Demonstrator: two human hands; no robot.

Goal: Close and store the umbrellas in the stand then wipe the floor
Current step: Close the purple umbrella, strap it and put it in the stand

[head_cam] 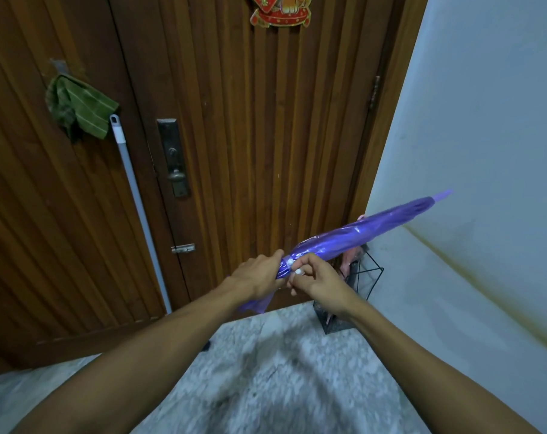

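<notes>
The left hand (259, 274) is gripping the furled purple umbrella (353, 236); the right hand (316, 281) is pinching its strap snap (298, 271). It looks light, stiff along the shaft, with slippery fabric, so holding it by the wrapped canopy probably suits.

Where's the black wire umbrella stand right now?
In the head view, the black wire umbrella stand sits on the floor at lower right, in the corner between the wooden door and the white wall, just behind the right hand.
</notes>
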